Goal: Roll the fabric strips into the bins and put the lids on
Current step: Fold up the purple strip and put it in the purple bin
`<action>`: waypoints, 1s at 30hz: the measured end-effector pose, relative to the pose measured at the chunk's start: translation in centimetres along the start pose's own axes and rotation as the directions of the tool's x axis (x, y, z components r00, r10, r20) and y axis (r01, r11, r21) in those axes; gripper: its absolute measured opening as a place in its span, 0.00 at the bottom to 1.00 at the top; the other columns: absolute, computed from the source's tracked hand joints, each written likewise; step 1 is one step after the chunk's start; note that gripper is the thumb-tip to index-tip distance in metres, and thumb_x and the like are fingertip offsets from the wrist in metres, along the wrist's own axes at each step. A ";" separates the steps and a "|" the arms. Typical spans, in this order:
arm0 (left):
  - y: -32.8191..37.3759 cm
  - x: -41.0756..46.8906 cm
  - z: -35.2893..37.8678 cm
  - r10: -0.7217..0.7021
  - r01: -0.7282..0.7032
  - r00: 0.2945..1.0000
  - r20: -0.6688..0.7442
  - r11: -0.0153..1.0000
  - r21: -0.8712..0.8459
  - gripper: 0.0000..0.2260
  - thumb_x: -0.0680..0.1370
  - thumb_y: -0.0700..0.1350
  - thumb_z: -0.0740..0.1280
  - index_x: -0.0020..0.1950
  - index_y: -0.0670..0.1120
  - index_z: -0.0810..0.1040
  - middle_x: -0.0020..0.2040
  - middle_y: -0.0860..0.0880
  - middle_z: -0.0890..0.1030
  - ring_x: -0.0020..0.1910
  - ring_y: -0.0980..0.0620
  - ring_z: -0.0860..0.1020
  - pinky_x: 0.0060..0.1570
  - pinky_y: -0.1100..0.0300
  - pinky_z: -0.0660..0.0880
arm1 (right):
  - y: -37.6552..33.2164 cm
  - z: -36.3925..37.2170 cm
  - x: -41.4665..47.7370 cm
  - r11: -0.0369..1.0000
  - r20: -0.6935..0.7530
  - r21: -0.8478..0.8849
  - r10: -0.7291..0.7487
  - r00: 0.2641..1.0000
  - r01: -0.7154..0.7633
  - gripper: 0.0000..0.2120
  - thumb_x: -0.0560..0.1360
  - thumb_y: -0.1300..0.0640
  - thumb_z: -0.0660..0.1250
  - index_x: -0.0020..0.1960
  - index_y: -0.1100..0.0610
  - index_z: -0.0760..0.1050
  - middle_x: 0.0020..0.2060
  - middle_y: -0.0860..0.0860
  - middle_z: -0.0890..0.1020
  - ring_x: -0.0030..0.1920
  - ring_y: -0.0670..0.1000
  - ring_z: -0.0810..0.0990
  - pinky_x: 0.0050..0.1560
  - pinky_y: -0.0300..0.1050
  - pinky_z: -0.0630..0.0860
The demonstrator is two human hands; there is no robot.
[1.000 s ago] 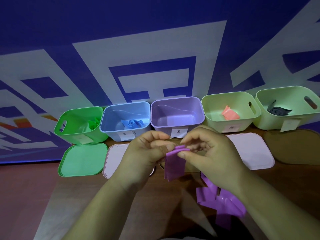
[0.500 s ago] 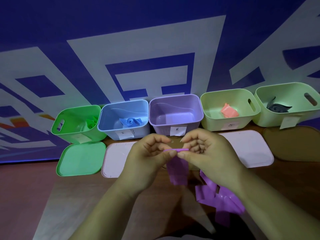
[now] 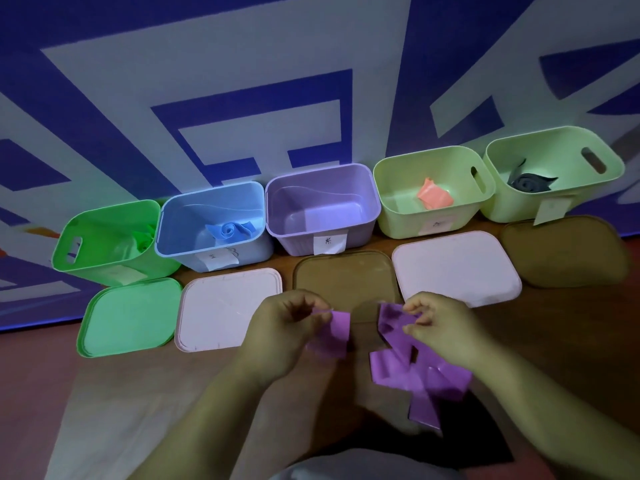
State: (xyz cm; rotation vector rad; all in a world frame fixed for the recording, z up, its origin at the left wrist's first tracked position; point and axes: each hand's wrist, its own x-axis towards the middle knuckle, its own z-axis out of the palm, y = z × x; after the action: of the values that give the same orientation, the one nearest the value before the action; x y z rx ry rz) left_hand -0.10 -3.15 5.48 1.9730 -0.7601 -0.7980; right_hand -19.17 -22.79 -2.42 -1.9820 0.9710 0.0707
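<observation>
Hands apart: left hand (image 3: 287, 327) pinches purple strip (image 3: 330, 332) edge, right hand (image 3: 440, 329) pinches purple bunch (image 3: 394, 341); gap between.

5 bins (image 3: 298, 237) stand in a row against the wall (image 3: 311, 64), 5 lids (image 3: 225, 306) lying just before them.

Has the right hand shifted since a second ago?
Yes. The right hand, pinching the strip, moved right: it was beside the left hand below the purple bin; now it is at the right corner of the brown lid.
</observation>
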 end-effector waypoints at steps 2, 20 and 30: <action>-0.9 0.4 0.6 -0.041 0.041 0.999 0.003 0.999 0.026 0.06 0.75 0.37 0.72 0.42 0.47 0.84 0.37 0.48 0.85 0.35 0.50 0.82 0.36 0.61 0.78 | 1.9 0.6 0.5 0.994 -0.004 -0.105 0.024 1.000 -0.024 0.13 0.71 0.56 0.75 0.52 0.45 0.78 0.46 0.42 0.80 0.45 0.42 0.79 0.43 0.36 0.76; -5.0 1.9 2.7 -0.228 0.228 0.974 -0.011 0.973 -0.044 0.10 0.76 0.36 0.72 0.40 0.50 0.84 0.38 0.51 0.85 0.38 0.55 0.81 0.44 0.54 0.78 | 5.4 2.1 1.6 0.965 0.149 -0.235 0.155 0.977 -0.117 0.20 0.66 0.58 0.75 0.57 0.47 0.77 0.38 0.42 0.82 0.40 0.41 0.79 0.44 0.37 0.76; -5.4 1.3 3.2 -0.245 0.245 0.970 0.008 0.967 -0.065 0.08 0.76 0.35 0.71 0.41 0.46 0.83 0.37 0.51 0.84 0.36 0.58 0.79 0.40 0.64 0.76 | 3.4 4.0 3.4 0.958 0.115 -0.273 0.126 0.985 -0.091 0.25 0.71 0.49 0.70 0.66 0.47 0.68 0.53 0.44 0.81 0.49 0.49 0.80 0.47 0.43 0.77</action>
State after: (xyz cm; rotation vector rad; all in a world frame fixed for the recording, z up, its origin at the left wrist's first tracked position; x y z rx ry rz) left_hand -0.66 -3.25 -0.88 2.0316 -0.4881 -0.9552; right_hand -17.76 -22.86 -8.51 -2.1350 1.0264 0.4082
